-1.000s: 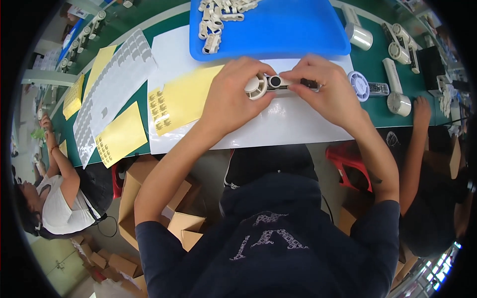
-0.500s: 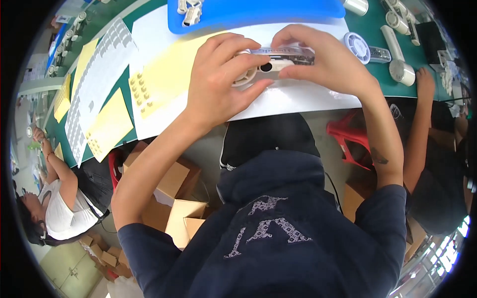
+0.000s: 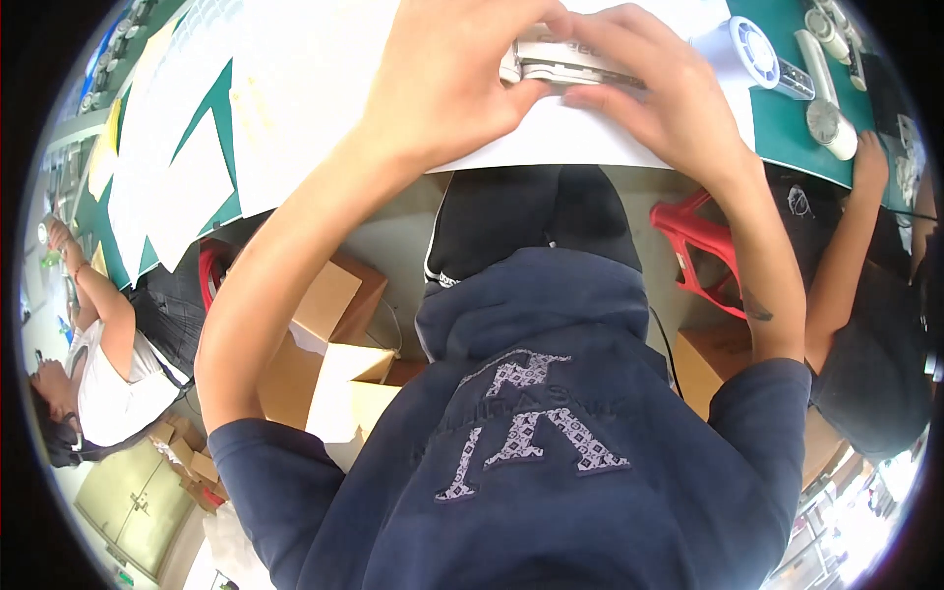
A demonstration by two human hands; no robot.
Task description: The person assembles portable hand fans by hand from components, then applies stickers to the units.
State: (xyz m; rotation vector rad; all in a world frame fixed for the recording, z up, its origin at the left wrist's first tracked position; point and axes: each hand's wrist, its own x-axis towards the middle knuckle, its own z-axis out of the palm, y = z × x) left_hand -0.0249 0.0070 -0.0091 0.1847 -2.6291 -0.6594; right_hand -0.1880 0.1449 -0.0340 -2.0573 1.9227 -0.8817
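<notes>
Both my hands hold a white handheld fan (image 3: 575, 71) near the top of the head view, above a white sheet (image 3: 600, 138). My left hand (image 3: 447, 84) curls round its left end, thumb below and fingers above. My right hand (image 3: 669, 88) grips the other end between thumb and fingers. A long seam runs along the white side facing me. Much of the fan is covered by my fingers, so its round head is hidden. Right of my right hand lies another fan with a round grille (image 3: 755, 54) and a see-through handle.
More white fans (image 3: 831, 128) lie on the green table (image 3: 787, 143) at the right, near a co-worker's hand (image 3: 870, 162). Pale sheets (image 3: 187, 177) cover the left side. Below stand a red stool (image 3: 693, 246) and cardboard boxes (image 3: 329, 300). Another co-worker (image 3: 108, 344) sits far left.
The fan has turned in my hands, and its seamed white side now faces me. The view has shifted, so the blue tray is out of sight. The sheets look brighter.
</notes>
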